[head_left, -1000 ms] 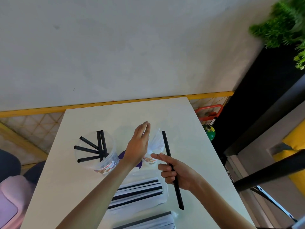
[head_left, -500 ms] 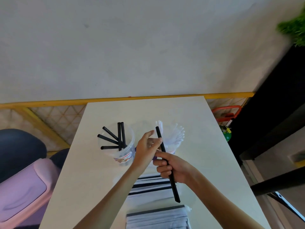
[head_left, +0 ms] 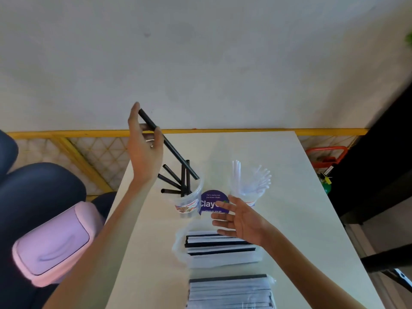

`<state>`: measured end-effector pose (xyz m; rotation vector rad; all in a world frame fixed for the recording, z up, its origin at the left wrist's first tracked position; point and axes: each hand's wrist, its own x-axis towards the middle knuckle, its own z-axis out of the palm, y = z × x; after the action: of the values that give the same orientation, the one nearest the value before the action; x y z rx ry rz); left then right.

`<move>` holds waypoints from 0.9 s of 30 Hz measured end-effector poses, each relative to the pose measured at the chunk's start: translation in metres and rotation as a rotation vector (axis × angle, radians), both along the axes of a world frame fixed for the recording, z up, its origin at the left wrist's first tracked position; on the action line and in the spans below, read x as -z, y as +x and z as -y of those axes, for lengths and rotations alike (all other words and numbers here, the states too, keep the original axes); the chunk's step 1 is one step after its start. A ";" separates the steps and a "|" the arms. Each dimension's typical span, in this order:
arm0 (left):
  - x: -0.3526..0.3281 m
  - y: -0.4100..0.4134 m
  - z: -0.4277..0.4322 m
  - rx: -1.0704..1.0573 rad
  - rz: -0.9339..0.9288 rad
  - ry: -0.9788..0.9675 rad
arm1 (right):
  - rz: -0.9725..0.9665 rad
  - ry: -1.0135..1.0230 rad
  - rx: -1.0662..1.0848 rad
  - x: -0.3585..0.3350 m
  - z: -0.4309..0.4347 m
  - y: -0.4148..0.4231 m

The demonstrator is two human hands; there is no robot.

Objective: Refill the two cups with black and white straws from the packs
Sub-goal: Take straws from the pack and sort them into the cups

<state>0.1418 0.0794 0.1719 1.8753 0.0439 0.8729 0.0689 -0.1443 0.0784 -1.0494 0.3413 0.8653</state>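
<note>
My left hand (head_left: 143,148) is raised above the table's left side and holds a black straw (head_left: 171,148) near its top; the straw slants down right, its lower end over the left clear cup (head_left: 190,202), which holds several black straws. The right clear cup (head_left: 249,195) holds several white straws. My right hand (head_left: 239,220) hovers open, fingers spread, just in front of the cups and over the far edge of an open pack of wrapped straws (head_left: 219,248). A second pack (head_left: 230,291) lies nearer to me.
The white table (head_left: 301,219) stands against a grey wall. A purple round sticker (head_left: 213,202) lies between the cups. A pink lidded bin (head_left: 52,244) sits left of the table, a dark seat behind it. A red object (head_left: 326,152) sits on the floor to the right.
The black straw passed from my right hand to my left, which lifted it up and left over the black-straw cup. My right hand let go and opened. The view shifted left.
</note>
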 end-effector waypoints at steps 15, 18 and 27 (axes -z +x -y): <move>0.116 -0.015 -0.003 0.127 -0.399 0.433 | -0.050 -0.067 0.056 0.030 -0.005 0.002; 0.125 -0.009 -0.003 0.152 -0.419 0.507 | -0.062 -0.082 0.057 0.032 -0.003 0.003; 0.124 0.000 -0.008 0.118 -0.369 0.785 | -0.051 -0.133 0.054 0.041 -0.002 0.005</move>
<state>0.1419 0.0871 0.0474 2.7229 -0.2102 0.4704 0.0738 -0.1418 0.0375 -1.1370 0.4729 0.8311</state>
